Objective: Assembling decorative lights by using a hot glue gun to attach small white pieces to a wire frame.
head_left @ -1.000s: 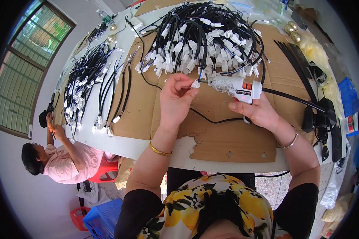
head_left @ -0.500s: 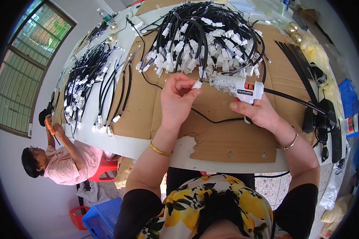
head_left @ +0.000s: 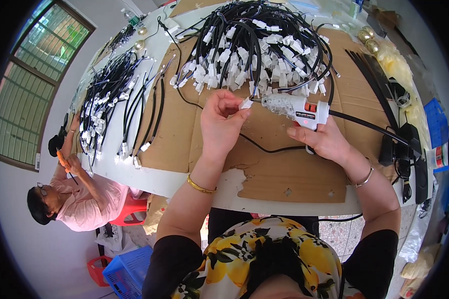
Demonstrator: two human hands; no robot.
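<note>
My left hand [head_left: 221, 122] pinches a small white plastic connector [head_left: 245, 103] between thumb and fingers. A black cable with thin wires runs up from that connector toward the heap. In my right hand [head_left: 320, 139] is a white hot glue gun [head_left: 307, 112], its fingers wrapped round the handle and a small light glowing on its side. The gun's nozzle points left and meets, or nearly meets, the connector. A long black glue stick [head_left: 366, 125] sticks out of the gun's back end. Beyond both hands lies a big heap of black cables [head_left: 264, 55] with white connectors.
Brown cardboard [head_left: 294, 174] covers much of the white table [head_left: 159, 183]. A second cable pile [head_left: 105, 99] lies left, where a person in pink [head_left: 87, 199] sits holding an orange tool [head_left: 63, 161]. Black sticks [head_left: 366, 82] and a power adapter [head_left: 386, 149] lie right.
My hands, the connector and the glue gun have barely moved. The person at the left has stretched one arm toward the cable pile and lowered the orange tool slightly.
</note>
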